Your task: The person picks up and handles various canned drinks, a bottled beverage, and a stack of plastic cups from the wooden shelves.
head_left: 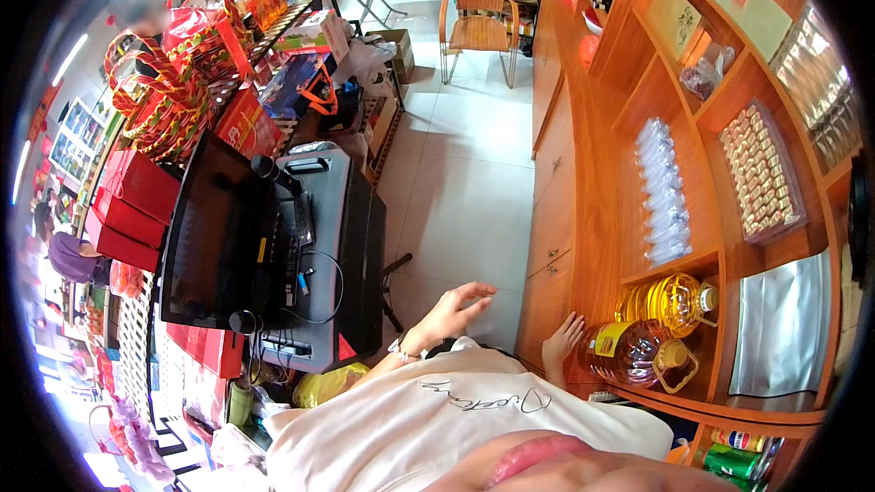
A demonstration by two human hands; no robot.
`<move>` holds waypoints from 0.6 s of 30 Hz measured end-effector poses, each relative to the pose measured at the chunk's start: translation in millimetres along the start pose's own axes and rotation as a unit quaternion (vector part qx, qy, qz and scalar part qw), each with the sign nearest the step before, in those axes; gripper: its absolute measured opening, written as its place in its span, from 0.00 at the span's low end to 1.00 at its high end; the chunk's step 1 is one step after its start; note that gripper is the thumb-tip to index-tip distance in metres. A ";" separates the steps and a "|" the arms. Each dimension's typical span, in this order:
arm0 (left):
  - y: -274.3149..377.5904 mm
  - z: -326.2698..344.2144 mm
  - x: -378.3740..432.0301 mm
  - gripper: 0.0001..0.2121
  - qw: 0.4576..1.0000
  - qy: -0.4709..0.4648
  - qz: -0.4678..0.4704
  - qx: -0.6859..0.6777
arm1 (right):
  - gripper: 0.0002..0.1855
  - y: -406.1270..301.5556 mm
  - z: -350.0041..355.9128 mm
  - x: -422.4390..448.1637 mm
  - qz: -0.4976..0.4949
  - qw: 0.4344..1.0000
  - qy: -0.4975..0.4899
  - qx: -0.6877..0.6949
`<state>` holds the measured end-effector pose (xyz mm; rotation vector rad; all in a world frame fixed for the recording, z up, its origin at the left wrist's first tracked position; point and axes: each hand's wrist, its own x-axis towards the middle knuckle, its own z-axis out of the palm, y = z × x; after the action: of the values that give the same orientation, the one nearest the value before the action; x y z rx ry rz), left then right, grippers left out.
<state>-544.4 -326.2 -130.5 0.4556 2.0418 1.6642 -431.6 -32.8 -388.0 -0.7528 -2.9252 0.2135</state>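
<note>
My left hand (454, 314) hangs in the air over the tiled floor, its fingers loosely bent and apart, holding nothing. A bracelet circles its wrist. My right hand (564, 342) rests with spread fingers on the edge of the wooden cabinet counter (595, 219), beside a large plastic bottle of amber oil (632, 355). Behind that bottle lies or stands another bottle of yellow oil (660, 304) in the shelf bay. A black speaker cabinet (362, 273) is at the left, with a monitor (212, 232), a keyboard (284, 246) and a microphone (263, 165) on or beside it.
A wooden armchair (480, 20) stands on the floor (465, 205) ahead. Red and yellow woven baskets (167, 109) and red boxes (133, 198) crowd the left racks. A stand leg (396, 263) juts from the speaker. Wrapped goods (663, 191) fill shelves at right. People are farther off.
</note>
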 end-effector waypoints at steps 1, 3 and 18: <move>0.2 1.3 -1.0 0.15 1.000 0.000 -0.004 0.002 | 0.42 0.1 1.3 -0.8 0.005 1.000 0.002 -0.003; 1.5 1.3 1.1 0.15 1.000 0.000 -0.005 0.004 | 0.43 0.3 -0.4 -0.1 0.008 1.000 -0.007 0.004; 2.2 4.9 3.2 0.14 0.998 -0.048 0.026 0.017 | 0.48 7.3 -2.1 -2.4 0.004 0.994 -0.016 0.106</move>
<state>-544.5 -320.0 -129.6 0.5939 2.0068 1.6083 -425.9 -27.4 -387.2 -0.7354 -2.8679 0.5312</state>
